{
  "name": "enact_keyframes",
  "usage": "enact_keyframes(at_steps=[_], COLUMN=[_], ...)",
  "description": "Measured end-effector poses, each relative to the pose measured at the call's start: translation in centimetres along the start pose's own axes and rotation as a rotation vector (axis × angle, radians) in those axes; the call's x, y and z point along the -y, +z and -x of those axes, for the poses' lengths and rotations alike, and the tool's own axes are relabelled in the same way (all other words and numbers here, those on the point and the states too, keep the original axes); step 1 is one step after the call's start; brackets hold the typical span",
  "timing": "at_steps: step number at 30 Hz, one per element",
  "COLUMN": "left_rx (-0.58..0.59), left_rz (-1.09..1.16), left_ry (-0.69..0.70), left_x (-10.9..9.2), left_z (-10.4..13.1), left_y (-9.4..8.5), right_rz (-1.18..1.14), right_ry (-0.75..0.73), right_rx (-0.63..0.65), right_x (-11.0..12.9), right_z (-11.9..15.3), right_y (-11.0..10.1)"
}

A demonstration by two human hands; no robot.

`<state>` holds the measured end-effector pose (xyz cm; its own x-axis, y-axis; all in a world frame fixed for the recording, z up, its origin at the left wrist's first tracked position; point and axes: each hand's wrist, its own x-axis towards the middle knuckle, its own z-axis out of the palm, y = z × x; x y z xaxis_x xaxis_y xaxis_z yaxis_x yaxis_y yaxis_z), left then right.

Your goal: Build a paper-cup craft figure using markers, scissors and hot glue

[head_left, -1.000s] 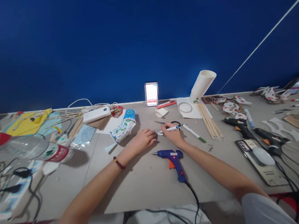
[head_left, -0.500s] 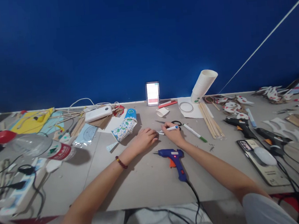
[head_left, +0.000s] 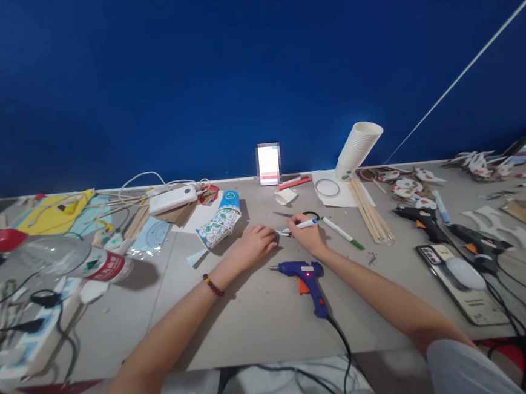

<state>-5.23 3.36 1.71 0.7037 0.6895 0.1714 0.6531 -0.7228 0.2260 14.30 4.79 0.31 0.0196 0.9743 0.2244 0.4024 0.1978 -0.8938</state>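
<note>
In the middle of the table my right hand (head_left: 308, 239) grips a white marker with a blue end (head_left: 308, 224), its tip slanting down to the left. A small white piece of paper with blue marks (head_left: 282, 232) lies under that tip. My left hand (head_left: 258, 242), fingers together and bent, presses the paper's left edge; the fingertips partly hide it. Just below my hands a blue hot glue gun (head_left: 306, 272) lies on its side with a red light on. Left of them rests a figure of joined paper cups, drawn with blue and green scales (head_left: 220, 223).
Scissors (head_left: 312, 215) and a green marker (head_left: 343, 233) lie right of my hands. Beyond are wooden sticks (head_left: 369, 210) and stacked paper cups (head_left: 360, 147). A phone (head_left: 461, 284) and black glue guns (head_left: 480, 246) sit right; a bottle (head_left: 67, 252) and power strip (head_left: 46, 335) left.
The marker in my right hand has shifted slightly right, and its tip shows more clearly. My left hand stays in place.
</note>
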Motion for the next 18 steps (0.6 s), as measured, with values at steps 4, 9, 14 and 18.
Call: enact_keyframes(at_steps=[4,9,14,18], left_rx=[-0.027,-0.036,-0.027,-0.025], left_rz=[0.010,0.007,0.001,0.002], left_ry=[0.003,0.002,0.000,0.003], left_x=[0.07,0.23,0.20,0.18], left_z=[0.04,0.07,0.05,0.05], left_y=[0.26,0.57,0.39,0.37], right_rz=[0.006,0.009,0.011,0.007], right_ry=[0.013,0.012,0.011,0.009], right_rx=[-0.007,0.001,-0.007,-0.010], right_x=[0.04,-0.03,0.05,0.30], right_z=[-0.03,-0.10,-0.07,-0.05], right_y=[-0.01,0.10,0.11,0.05])
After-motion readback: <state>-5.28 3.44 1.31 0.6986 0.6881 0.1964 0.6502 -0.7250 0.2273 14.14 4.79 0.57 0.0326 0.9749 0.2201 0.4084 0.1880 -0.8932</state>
